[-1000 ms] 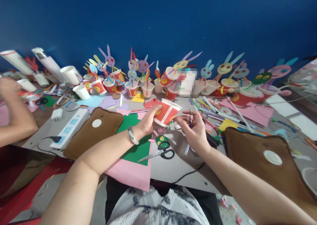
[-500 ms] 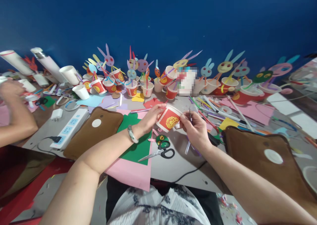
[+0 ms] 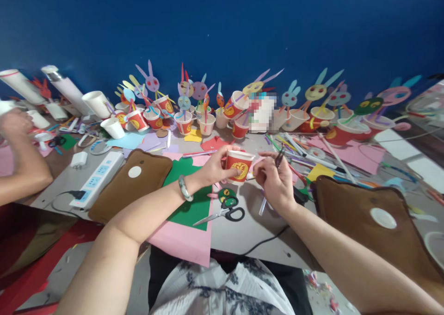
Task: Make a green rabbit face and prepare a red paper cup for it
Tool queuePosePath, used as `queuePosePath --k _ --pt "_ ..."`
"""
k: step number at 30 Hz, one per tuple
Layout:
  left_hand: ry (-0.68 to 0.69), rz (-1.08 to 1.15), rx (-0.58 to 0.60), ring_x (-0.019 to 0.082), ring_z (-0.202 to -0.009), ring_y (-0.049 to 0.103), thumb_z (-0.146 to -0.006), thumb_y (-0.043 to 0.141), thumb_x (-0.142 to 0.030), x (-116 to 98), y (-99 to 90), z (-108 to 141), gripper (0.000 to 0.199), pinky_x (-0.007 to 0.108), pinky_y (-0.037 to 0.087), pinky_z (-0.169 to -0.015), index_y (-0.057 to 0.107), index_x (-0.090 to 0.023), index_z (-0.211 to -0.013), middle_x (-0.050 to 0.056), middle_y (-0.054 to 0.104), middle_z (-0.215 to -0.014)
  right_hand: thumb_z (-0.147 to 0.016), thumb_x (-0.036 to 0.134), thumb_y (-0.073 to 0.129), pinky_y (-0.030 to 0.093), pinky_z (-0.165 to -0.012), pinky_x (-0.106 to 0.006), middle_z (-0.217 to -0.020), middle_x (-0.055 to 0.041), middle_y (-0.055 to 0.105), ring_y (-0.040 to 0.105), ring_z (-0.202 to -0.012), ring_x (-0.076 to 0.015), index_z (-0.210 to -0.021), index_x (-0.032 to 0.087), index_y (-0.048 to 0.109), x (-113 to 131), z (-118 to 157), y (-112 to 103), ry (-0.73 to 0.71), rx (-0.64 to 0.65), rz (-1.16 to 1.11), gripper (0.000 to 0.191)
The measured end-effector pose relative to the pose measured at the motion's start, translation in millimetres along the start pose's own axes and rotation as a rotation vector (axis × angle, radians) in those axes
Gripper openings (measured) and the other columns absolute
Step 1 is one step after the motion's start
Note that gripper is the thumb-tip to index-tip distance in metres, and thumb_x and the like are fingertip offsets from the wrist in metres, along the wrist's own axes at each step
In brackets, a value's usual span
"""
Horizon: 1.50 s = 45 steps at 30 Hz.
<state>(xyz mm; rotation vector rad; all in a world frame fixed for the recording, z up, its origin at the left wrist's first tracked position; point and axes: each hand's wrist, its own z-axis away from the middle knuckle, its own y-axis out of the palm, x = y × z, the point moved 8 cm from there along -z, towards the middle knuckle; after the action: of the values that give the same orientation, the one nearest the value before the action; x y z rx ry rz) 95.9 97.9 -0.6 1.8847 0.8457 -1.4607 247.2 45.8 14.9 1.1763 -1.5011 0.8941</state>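
Note:
My left hand [image 3: 218, 166] is wrapped round a red and white paper cup [image 3: 245, 163] with a yellow print, its thumb across the front. The cup stands nearly upright, just above the table. To its right, my right hand [image 3: 275, 183] is closed, with a small pointed metal tool [image 3: 279, 157] sticking up between the fingers; its exact kind is unclear. A slight gap separates the right fingers from the cup. Below the cup lie black-handled scissors [image 3: 225, 214] and a green paper face [image 3: 227, 194], beside a green paper sheet [image 3: 187, 208] on pink paper [image 3: 194, 241].
Several cups with paper rabbit figures [image 3: 183, 103] line the blue wall. Brown pouches [image 3: 130, 185] lie on both sides, with a white power strip [image 3: 99, 178] at left. Paper strips and pens [image 3: 298, 151] litter the right. Another person's arm [image 3: 24, 157] rests at far left.
The cup has turned more upright and moved slightly right, with my left thumb now on its front. My right hand has come off the cup, and the metal tool shows more.

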Motion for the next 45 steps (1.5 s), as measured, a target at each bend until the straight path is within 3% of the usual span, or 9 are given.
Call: queuePosePath --k 3,8,13,18,21,26,32,45 --pt "-0.016 0.017 -0.122 0.024 -0.11 0.063 -0.073 0.087 -0.04 0.8 -9.9 0.0 0.068 0.038 0.056 -0.091 0.051 -0.024 -0.127 0.01 0.06 -0.126 -0.096 0.066 0.052 0.025 -0.04 -0.024 -0.053 0.0075 0.05 0.035 -0.041 -0.0095 -0.098 0.025 0.054 -1.0 1.6 1.0 0.029 0.014 -0.029 0.041" --pt "0.063 0.005 -0.254 0.025 -0.115 0.06 -0.072 0.087 -0.043 -1.5 -20.0 1.2 0.067 0.04 0.051 -0.1 0.05 -0.023 -0.125 0.01 0.057 -0.129 -0.09 0.075 0.052 0.027 -0.043 -0.024 -0.058 0.0061 0.043 0.035 -0.048 -0.009 -0.079 0.022 0.051 -8.2 10.6 18.9 0.086 0.243 0.114 0.054" --pt "0.092 0.012 -0.253 0.025 -0.116 0.059 -0.074 0.085 -0.04 -3.7 -20.7 1.9 0.063 0.039 0.05 -0.099 0.049 -0.023 -0.124 0.009 0.056 -0.127 -0.093 0.072 0.05 0.03 -0.048 -0.025 -0.062 0.0054 0.042 0.036 -0.055 -0.0105 -0.084 0.022 0.053 -8.7 16.7 25.1 0.026 0.34 0.307 0.051" --pt "0.107 -0.004 -0.255 0.024 -0.118 0.058 -0.075 0.083 -0.037 -5.0 -21.1 1.6 0.062 0.039 0.048 -0.102 0.048 -0.022 -0.124 0.009 0.056 -0.126 -0.096 0.069 0.046 0.033 -0.05 -0.025 -0.063 0.0052 0.043 0.038 -0.056 -0.0111 -0.089 0.022 0.053 -4.7 18.4 27.0 0.003 0.388 0.308 0.048" --pt "0.117 -0.027 -0.27 0.023 -0.116 0.058 -0.075 0.082 -0.033 -6.9 -21.8 1.9 0.06 0.038 0.048 -0.102 0.048 -0.023 -0.123 0.009 0.056 -0.126 -0.098 0.067 0.046 0.033 -0.05 -0.025 -0.062 0.0053 0.044 0.039 -0.054 -0.0109 -0.086 0.022 0.051 -7.9 20.4 30.0 0.056 0.404 0.273 0.047" --pt "0.165 -0.097 -0.286 0.023 -0.119 0.057 -0.076 0.078 -0.024 -13.8 -21.0 4.0 0.054 0.038 0.047 -0.104 0.049 -0.023 -0.122 0.008 0.056 -0.128 -0.101 0.067 0.038 0.032 -0.045 -0.025 -0.059 0.0041 0.05 0.041 -0.049 -0.0102 -0.079 0.023 0.047 -18.7 29.6 43.8 0.174 0.554 0.146 0.05" --pt "0.197 -0.124 -0.277 0.024 -0.124 0.054 -0.076 0.081 -0.03 -16.1 -16.4 4.4 0.055 0.039 0.042 -0.11 0.05 -0.023 -0.12 0.009 0.056 -0.131 -0.098 0.07 0.04 0.029 -0.04 -0.025 -0.056 0.0039 0.05 0.04 -0.044 -0.0095 -0.076 0.023 0.048 -19.0 30.2 43.6 0.217 0.526 0.099 0.053" --pt "0.204 -0.105 -0.237 0.024 -0.117 0.058 -0.076 0.083 -0.033 -16.4 -12.3 4.2 0.055 0.042 0.046 -0.105 0.05 -0.023 -0.119 0.009 0.058 -0.125 -0.098 0.071 0.04 0.029 -0.04 -0.025 -0.053 0.0045 0.049 0.039 -0.043 -0.0095 -0.075 0.024 0.046 -8.6 27.9 42.7 0.108 0.481 0.154 0.053"
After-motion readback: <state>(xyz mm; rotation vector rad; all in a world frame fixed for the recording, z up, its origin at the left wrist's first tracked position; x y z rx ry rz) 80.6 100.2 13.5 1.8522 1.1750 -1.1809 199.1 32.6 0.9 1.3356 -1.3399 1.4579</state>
